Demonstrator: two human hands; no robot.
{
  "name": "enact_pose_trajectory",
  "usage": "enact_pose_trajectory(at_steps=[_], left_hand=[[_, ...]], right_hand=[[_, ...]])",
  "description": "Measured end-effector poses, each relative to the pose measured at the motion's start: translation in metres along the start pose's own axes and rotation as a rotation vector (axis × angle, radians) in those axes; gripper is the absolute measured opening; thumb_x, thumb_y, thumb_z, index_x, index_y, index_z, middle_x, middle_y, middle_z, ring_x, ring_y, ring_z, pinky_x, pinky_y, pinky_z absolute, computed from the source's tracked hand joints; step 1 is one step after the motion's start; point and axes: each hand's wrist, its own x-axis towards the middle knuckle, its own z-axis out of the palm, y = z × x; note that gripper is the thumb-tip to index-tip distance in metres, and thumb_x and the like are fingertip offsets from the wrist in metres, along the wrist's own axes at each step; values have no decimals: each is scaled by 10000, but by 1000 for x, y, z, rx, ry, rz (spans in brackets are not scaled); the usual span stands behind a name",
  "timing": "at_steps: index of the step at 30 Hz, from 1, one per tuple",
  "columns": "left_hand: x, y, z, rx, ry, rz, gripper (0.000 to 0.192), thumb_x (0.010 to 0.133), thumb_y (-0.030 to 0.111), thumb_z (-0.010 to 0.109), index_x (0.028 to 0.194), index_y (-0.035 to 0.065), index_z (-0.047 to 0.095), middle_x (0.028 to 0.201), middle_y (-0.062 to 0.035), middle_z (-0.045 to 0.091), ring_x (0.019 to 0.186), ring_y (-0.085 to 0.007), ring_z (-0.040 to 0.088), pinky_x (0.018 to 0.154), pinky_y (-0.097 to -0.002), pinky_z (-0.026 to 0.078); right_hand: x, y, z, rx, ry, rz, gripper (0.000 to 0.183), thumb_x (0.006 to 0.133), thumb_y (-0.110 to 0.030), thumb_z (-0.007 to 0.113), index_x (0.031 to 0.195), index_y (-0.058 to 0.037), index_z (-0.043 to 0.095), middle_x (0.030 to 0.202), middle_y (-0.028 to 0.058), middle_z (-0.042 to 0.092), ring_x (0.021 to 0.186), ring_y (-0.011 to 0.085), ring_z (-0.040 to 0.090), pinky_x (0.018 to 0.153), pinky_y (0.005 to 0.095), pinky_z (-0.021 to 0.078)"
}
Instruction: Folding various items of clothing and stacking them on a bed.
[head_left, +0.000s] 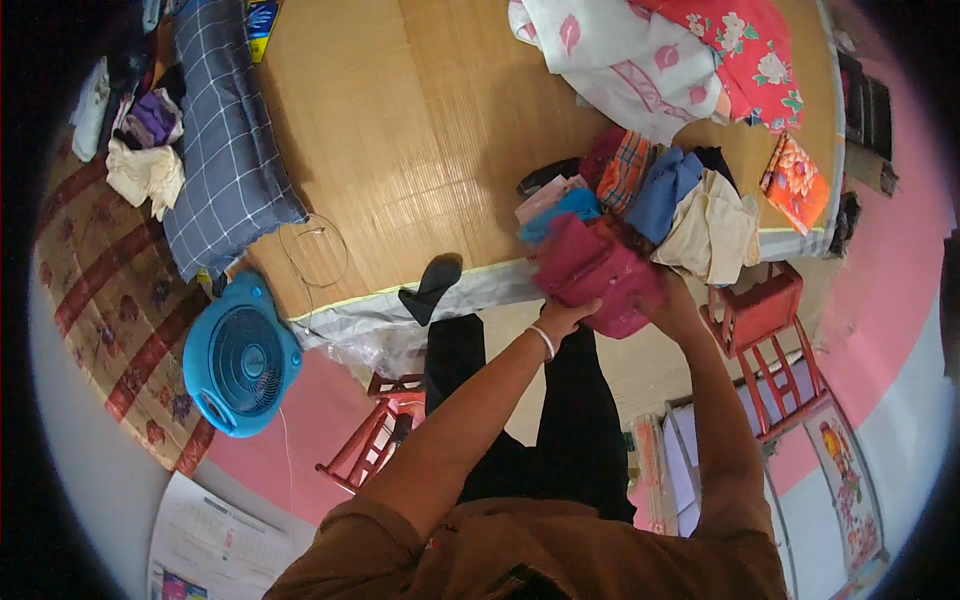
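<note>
A bundle of dark pink cloth (596, 274) hangs between my two hands just in front of the bed's edge. My left hand (564, 319), with a white bangle at the wrist, grips its lower left side. At its right side is my right hand (667, 304), its fingers partly hidden by the cloth. Right behind the bundle lie folded clothes: a turquoise piece (561, 214), an orange checked cloth (624, 171), a blue garment (663, 191) and a cream garment (703, 225). A dark sock (432, 289) lies over the bed's edge to the left.
A woven mat (405, 142) covers the bed. White and red floral cloths (637, 60) lie at its far right, near an orange floral packet (796, 184). A checked pillow (225, 150), a looped cable (315, 251) and a blue fan (244, 360) are left. A red chair (761, 315) stands right.
</note>
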Motion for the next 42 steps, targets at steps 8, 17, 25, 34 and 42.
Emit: enact_pose_trajectory(at_steps=[8,17,25,34,42], left_hand=[[26,-26,-2,-341,-36,280,773,734,78,760,1396,88,360,1365,-40,457,1266,-200,407,1081,-375,310],[-5,-29,-83,-579,-307,115,570,834,185,664,1345,90,431,1333,-62,502,1232,-230,467,1082,-411,320],[-27,12,-101,-567,-408,-29,531,847,205,660,1320,86,449,1334,-76,494,1229,-255,467,1079,-438,319],[-10,16,-119,-544,-348,-85,549,867,345,639,1308,72,458,1273,-111,546,1150,-266,544,998,-445,431],[-50,25,-104,-440,-458,54,604,875,329,638,1371,86,394,1308,-66,526,1171,-202,527,986,-381,447]], right_hand=[[21,52,24,53,-366,197,821,661,-380,790,1299,4,444,1266,174,536,1100,298,566,949,364,451],[-10,-84,57,-105,-83,164,742,659,-408,770,1227,-30,478,1152,199,537,1066,372,532,888,454,454],[-20,-116,81,-152,-54,300,780,688,-426,755,1242,7,417,1200,231,476,1077,395,518,885,457,456],[15,-65,64,844,-324,895,713,903,-524,485,1315,54,417,1107,188,607,900,321,610,853,397,458],[-5,-71,80,589,-128,359,476,964,-350,444,1223,44,511,1144,149,602,1043,222,567,900,351,446]])
